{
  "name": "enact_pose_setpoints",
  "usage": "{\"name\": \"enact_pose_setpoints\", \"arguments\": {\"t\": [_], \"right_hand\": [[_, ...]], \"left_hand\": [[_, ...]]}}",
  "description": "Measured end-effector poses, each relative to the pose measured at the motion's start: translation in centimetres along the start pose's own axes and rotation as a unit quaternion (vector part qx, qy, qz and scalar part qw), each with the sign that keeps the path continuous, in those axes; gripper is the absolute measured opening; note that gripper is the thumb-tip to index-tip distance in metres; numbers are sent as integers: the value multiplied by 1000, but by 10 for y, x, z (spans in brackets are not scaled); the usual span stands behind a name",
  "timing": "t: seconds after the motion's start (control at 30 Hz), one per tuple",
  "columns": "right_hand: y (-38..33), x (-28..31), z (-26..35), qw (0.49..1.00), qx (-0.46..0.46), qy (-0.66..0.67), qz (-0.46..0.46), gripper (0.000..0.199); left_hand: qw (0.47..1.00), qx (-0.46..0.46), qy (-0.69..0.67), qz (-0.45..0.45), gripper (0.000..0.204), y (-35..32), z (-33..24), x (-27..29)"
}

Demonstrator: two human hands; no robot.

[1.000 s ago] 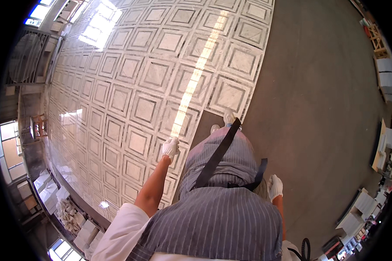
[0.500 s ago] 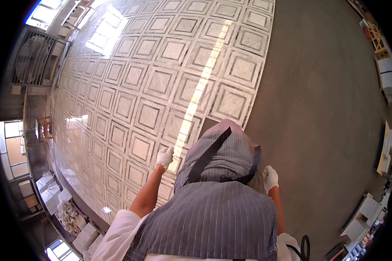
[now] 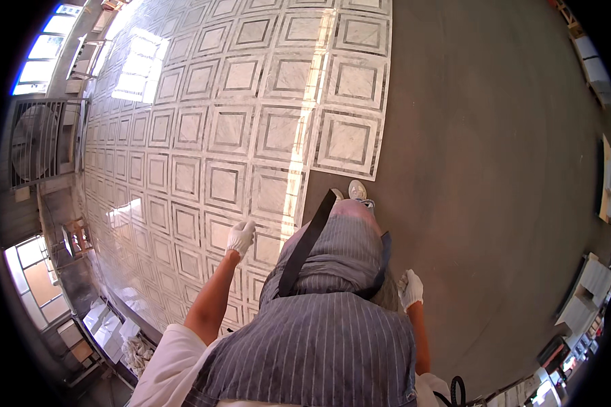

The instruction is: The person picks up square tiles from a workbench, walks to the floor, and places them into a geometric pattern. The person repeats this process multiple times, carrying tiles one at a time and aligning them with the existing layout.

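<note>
looking straight down over a striped apron [image 3: 319, 353] and its dark strap [image 3: 305, 247], the view shows a person standing at the edge of a wide field of floor tiles [image 3: 251, 136], square marble pieces each framed by a darker band, laid edge to edge on a grey concrete floor [image 3: 495, 169]. the tiles fill the left and upper part of the floor; their right edge runs down from the top and steps in just ahead of a light shoe [image 3: 357, 190], which stands on bare concrete beside the nearest tile corner. the left hand [image 3: 240, 237], in a white glove, hangs above the tiles near that lower edge, touching nothing; its fingers look loosely curled together, holding nothing. the right hand [image 3: 410, 289], also gloved in white, hangs beside the apron over bare concrete, fingers loosely together and empty as far as can be seen.

judged by their look, the tiles nearest the left hand are stone: heavy for their size, stiff, polished enough to mirror the window light and so likely slippery, and liable to chip at corners or crack if flexed or dropped. a sound hold would be at two opposite edges with both hands, lifting flat, not by one corner.

a large caged fan [image 3: 37, 139] stands at the far left edge of the floor, and stacked boards [image 3: 590, 292] line the right edge.
</note>
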State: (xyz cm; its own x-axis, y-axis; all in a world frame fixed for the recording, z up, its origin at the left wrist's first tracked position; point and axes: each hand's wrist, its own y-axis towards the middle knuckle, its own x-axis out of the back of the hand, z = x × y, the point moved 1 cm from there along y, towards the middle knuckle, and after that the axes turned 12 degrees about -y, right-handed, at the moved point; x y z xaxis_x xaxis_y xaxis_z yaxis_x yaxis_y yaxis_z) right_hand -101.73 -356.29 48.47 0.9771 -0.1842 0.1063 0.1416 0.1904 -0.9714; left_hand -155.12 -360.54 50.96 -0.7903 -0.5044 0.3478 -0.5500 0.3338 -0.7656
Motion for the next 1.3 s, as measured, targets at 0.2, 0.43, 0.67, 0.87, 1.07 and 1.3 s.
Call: {"name": "enact_pose_setpoints", "arguments": {"t": [0.2,0.43,0.67,0.87,1.07,1.3], "right_hand": [[18,8,-30,1000,-5,-11,-13,15],[19,-16,-12,999,28,-20,4,24],[-3,-32,9,998,17,-45,-35,17],[22,-13,-2,999,18,-7,37,18],[5,-17,2,997,36,-71,-25,23],[9,-3,1,997,19,-62,-32,30]], "left_hand": [[997,-41,15,58,29,-10,-40,-43],[996,-30,48,68,30,-10,-34,-42],[1000,-6,7,10,32,-6,-2,-4],[999,33,26,6,34,-12,14,11],[999,25,22,3,32,-3,23,3],[999,2,32,29,31,8,13,-15]]}}
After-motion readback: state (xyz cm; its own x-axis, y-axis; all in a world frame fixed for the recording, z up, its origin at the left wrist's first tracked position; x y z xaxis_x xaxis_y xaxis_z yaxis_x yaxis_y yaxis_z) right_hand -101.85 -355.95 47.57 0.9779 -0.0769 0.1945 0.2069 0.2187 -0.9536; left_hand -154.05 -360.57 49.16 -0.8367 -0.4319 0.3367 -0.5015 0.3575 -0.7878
